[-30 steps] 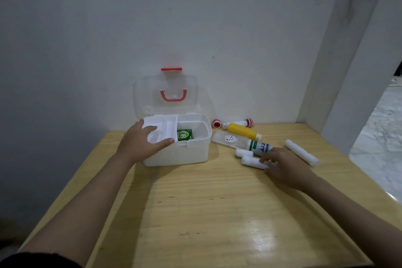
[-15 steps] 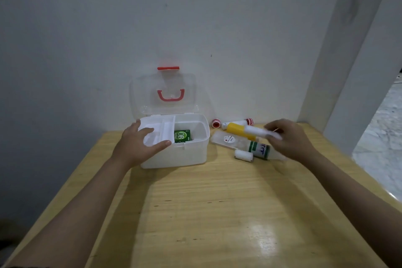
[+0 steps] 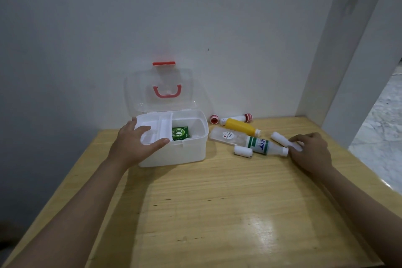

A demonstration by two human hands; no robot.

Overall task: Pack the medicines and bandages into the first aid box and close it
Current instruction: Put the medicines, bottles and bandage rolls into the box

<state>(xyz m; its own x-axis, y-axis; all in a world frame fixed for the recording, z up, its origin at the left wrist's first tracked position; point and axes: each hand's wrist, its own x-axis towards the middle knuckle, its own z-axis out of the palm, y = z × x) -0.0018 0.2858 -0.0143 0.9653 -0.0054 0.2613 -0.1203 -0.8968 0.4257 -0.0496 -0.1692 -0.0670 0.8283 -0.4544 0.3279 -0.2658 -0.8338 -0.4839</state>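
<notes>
While your left hand (image 3: 139, 144) rests spread on the white tray (image 3: 155, 131) of the open box (image 3: 185, 150), lid (image 3: 158, 91) upright against the wall (image 3: 239, 39), your right hand (image 3: 311, 152) curls around a bandage roll (image 3: 282, 140) on the wooden counter (image 3: 217, 202). Bottles (image 3: 239, 126) and another roll (image 3: 243, 151) lie just beside the box; a green carton (image 3: 180, 133) sits inside.
</notes>
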